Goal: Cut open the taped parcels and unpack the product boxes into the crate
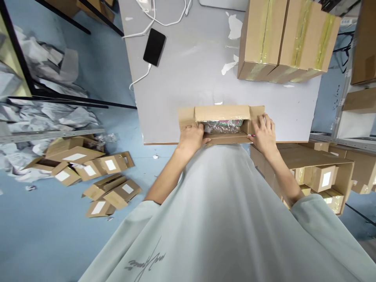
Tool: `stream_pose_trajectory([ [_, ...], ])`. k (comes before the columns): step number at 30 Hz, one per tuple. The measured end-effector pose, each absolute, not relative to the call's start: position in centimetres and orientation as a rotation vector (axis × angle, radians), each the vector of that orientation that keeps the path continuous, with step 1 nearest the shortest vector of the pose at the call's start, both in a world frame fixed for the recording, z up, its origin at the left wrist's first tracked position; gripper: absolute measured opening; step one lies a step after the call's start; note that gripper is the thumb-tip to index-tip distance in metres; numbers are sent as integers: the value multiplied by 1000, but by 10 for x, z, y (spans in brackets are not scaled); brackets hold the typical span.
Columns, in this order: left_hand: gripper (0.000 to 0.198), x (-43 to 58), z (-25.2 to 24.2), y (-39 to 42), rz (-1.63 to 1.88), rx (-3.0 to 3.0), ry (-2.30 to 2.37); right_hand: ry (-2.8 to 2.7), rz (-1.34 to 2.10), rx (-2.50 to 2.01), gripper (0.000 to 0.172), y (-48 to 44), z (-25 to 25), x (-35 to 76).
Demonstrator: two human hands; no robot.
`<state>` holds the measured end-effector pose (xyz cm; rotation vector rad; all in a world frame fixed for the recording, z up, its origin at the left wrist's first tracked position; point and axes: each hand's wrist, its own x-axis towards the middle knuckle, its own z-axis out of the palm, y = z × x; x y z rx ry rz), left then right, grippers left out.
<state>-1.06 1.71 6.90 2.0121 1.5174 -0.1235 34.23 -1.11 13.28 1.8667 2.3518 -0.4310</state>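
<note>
An open cardboard box [222,113] lies at the table's near edge, against my shirt, with its flaps spread outward. Inside it sits something in clear plastic wrap [225,126], with pink and green showing at its far side. My left hand [190,138] grips the box's left end, thumb pointing to the opening and fingers curled over the side flap. At the right end, my right hand [265,133] holds the other side flap between fingers and thumb. A small red thing [252,135] shows by my right thumb, too little of it to name.
Three taped cartons [261,43] stand at the table's back right. A black phone-like device [154,47] with a white cable lies at the back left. Opened boxes [96,168] litter the floor on the left. A large carton [320,156] holding smaller boxes stands at right.
</note>
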Motion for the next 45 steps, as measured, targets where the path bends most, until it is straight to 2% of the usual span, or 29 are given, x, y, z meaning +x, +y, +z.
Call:
stream_pose_trajectory([
  [3,51,5,58,30,-141,2021,1409,2349,-515,1762,62,-8,128,335],
  [5,58,28,54,41,-138,2045,1340,2369,-605,1678,62,0,126,332],
  [7,72,57,49,52,-142,2062,1294,2382,-677,1637,72,10,125,332],
  [10,104,95,42,67,-146,2116,1184,2358,-724,1655,100,25,122,334],
  [11,107,104,40,72,-161,2132,1153,2346,-733,1662,106,30,121,335],
  [12,101,110,39,75,-188,2144,1129,2335,-745,1664,110,35,120,336],
  [13,86,113,39,78,-221,2155,1111,2326,-762,1660,109,39,120,337],
  [15,51,111,41,80,-288,2172,1086,2315,-793,1646,102,47,119,338],
  [17,34,100,47,79,-377,2168,1097,2305,-800,1630,90,54,117,338],
  [21,37,75,61,74,-658,2122,1173,2247,-739,1531,73,67,105,323],
  [24,39,70,68,73,-778,2107,1194,2072,-693,1390,75,73,87,295],
  [27,42,72,72,72,-731,2113,1222,1981,-544,1338,77,75,68,267],
  [31,52,69,77,71,-589,2115,1275,2060,-459,1323,66,76,63,259],
  [37,38,56,84,74,-546,2136,1279,2092,-546,1328,43,82,93,278],
  [43,45,44,89,69,-444,2161,1250,2018,-661,1528,54,76,112,275],
  [45,42,40,93,68,-426,2173,1201,2021,-661,1548,57,72,110,276],
])
